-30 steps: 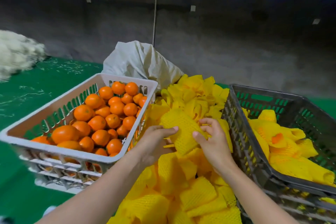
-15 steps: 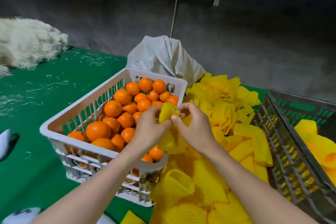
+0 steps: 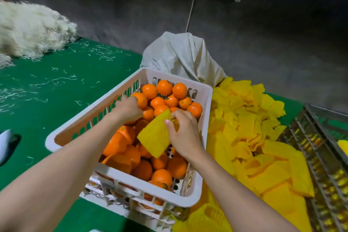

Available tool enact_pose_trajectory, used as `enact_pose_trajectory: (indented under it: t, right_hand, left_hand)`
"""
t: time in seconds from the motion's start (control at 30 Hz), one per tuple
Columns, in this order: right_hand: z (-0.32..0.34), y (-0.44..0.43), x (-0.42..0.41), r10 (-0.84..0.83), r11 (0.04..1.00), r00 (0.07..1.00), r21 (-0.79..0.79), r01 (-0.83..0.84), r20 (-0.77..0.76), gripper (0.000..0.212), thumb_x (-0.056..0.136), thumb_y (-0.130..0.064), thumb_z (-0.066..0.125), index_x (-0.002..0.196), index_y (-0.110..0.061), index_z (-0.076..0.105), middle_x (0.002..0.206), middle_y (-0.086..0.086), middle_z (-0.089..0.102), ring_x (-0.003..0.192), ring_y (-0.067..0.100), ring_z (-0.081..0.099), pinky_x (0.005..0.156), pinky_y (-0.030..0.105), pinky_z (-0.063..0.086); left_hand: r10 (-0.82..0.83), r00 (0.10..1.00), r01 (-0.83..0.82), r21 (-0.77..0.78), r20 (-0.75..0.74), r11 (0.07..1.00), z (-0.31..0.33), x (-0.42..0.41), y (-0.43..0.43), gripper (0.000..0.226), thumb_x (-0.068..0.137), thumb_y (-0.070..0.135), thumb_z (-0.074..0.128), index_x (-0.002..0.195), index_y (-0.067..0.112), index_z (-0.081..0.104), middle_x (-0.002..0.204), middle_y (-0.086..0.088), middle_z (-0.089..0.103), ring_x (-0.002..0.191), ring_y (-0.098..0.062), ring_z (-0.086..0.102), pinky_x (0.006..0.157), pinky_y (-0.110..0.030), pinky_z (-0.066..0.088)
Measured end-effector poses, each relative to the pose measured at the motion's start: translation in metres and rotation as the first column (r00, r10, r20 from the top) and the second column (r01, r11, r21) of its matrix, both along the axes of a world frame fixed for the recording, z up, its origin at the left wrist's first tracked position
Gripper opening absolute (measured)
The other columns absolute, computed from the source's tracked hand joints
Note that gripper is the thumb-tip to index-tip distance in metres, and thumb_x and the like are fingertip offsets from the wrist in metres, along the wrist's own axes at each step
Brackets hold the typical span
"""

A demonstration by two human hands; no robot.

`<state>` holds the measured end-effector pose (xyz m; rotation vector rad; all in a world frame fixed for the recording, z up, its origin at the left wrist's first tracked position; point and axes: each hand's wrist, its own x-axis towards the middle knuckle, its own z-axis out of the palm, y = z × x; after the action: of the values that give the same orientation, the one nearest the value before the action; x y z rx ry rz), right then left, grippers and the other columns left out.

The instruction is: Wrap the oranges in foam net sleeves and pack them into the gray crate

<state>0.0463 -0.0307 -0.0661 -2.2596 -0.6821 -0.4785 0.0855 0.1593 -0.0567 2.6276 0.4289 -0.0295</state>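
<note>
Both hands moved over the white basket (image 3: 204, 103) — left hand (image 3: 129, 109) fingers curl around an orange (image 3: 140, 100); right hand (image 3: 183, 132) fingertips pinch a yellow foam sleeve (image 3: 154, 137).

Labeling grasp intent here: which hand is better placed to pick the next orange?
Left. The left hand is already down among the oranges in the white crate; the right hand is occupied holding the foam sleeve.

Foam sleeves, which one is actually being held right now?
The sleeve over the white basket, pinched by the right hand. All the others lie loose in the yellow pile beside the basket.
</note>
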Motion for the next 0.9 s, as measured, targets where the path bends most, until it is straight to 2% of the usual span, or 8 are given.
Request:
enact_pose_trajectory:
  t: [0.1, 0.27, 0.4, 0.47, 0.53, 0.73, 0.8, 0.9]
  right_hand:
    - [-0.002, -0.001, 0.001, 0.059, 0.998, 0.998, -0.017, -0.06, -0.018, 0.014, 0.093, -0.019, 0.055, 0.092, -0.006, 0.053, 0.076, 0.005, 0.048, 0.077, 0.022, 0.044, 0.072, 0.027, 0.024]
    - [-0.003, -0.002, -0.001, 0.147, 0.989, 0.985, -0.007, -0.148, -0.087, 0.018, 0.096, -0.017, 0.048, 0.113, -0.015, 0.055, 0.06, -0.012, 0.038, 0.054, 0.003, 0.037, 0.048, 0.025, 0.021]
    - [0.004, -0.005, -0.003, 0.22, 0.973, 0.947, 0.114, -0.198, -0.232, 0.016, 0.098, -0.017, 0.043, 0.107, -0.023, 0.054, 0.064, -0.002, 0.047, 0.053, 0.004, 0.038, 0.053, 0.028, 0.027]
    - [0.011, -0.009, -0.008, 0.295, 0.941, 0.881, 0.272, -0.201, -0.371, 0.016, 0.099, -0.016, 0.041, 0.106, -0.027, 0.05, 0.085, 0.012, 0.054, 0.073, 0.012, 0.047, 0.067, 0.03, 0.036]
    - [0.018, -0.016, -0.014, 0.403, 0.876, 0.802, 0.44, -0.199, -0.441, 0.018, 0.099, -0.011, 0.04, 0.103, -0.023, 0.052, 0.096, 0.007, 0.055, 0.088, 0.016, 0.051, 0.079, 0.032, 0.041]
    - [0.029, -0.051, -0.044, 0.582, 0.752, 0.664, 0.621, -0.221, -0.47, 0.026, 0.098, -0.004, 0.037, 0.095, -0.019, 0.058, 0.078, -0.009, 0.066, 0.074, 0.004, 0.06, 0.07, 0.018, 0.047]
    - [0.032, -0.06, -0.055, 0.569, 0.766, 0.667, 0.603, -0.22, -0.48, 0.026, 0.098, -0.002, 0.036, 0.093, -0.017, 0.057, 0.077, -0.004, 0.062, 0.071, 0.005, 0.058, 0.068, 0.019, 0.046]
    - [0.035, -0.073, -0.068, 0.46, 0.836, 0.769, 0.508, -0.207, -0.443, 0.028, 0.097, 0.003, 0.035, 0.088, -0.017, 0.054, 0.077, 0.004, 0.052, 0.07, 0.011, 0.048, 0.064, 0.025, 0.039]
  left_hand:
    - [-0.017, 0.988, 0.048, 0.206, -0.151, 0.977, -0.027, 0.012, 0.012, 0.038, 0.088, 0.015, 0.059, 0.123, 0.011, 0.044, 0.138, -0.023, 0.032, 0.108, -0.039, 0.051, 0.084, -0.044, 0.051]
    - [-0.002, 0.999, -0.005, 0.162, 0.042, 0.987, -0.038, 0.012, 0.02, 0.044, 0.088, 0.014, 0.059, 0.128, 0.018, 0.041, 0.103, -0.016, 0.048, 0.08, -0.028, 0.054, 0.059, -0.032, 0.044]
    - [0.05, 0.985, -0.003, -0.271, 0.167, 0.962, -0.016, 0.004, 0.006, 0.052, 0.076, 0.014, 0.073, 0.121, 0.026, 0.05, 0.108, -0.009, 0.051, 0.079, -0.02, 0.055, 0.051, -0.026, 0.04]
    - [0.085, 0.981, 0.059, -0.689, 0.173, 0.722, 0.002, -0.008, -0.011, 0.049, 0.074, 0.014, 0.077, 0.115, 0.027, 0.055, 0.117, -0.008, 0.052, 0.096, -0.026, 0.056, 0.06, -0.029, 0.047]
    - [0.076, 0.988, 0.096, -0.911, 0.137, 0.401, 0.02, -0.024, -0.032, 0.05, 0.071, 0.012, 0.078, 0.115, 0.026, 0.06, 0.121, -0.012, 0.057, 0.106, -0.032, 0.059, 0.068, -0.036, 0.053]
    - [0.004, 0.995, 0.097, -0.995, 0.097, -0.032, 0.042, -0.065, -0.096, 0.032, 0.086, 0.031, 0.06, 0.117, 0.025, 0.061, 0.113, -0.008, 0.067, 0.094, -0.024, 0.066, 0.069, -0.034, 0.056]
    - [-0.016, 0.996, 0.083, -0.992, 0.085, -0.09, 0.048, -0.073, -0.114, 0.034, 0.095, 0.017, 0.047, 0.128, 0.019, 0.054, 0.126, -0.014, 0.06, 0.089, -0.025, 0.064, 0.064, -0.028, 0.056]
    - [0.067, 0.978, 0.196, -0.98, 0.198, 0.034, 0.044, -0.087, -0.138, 0.039, 0.092, 0.007, 0.051, 0.129, 0.019, 0.053, 0.131, -0.017, 0.055, 0.096, -0.025, 0.064, 0.075, -0.027, 0.055]
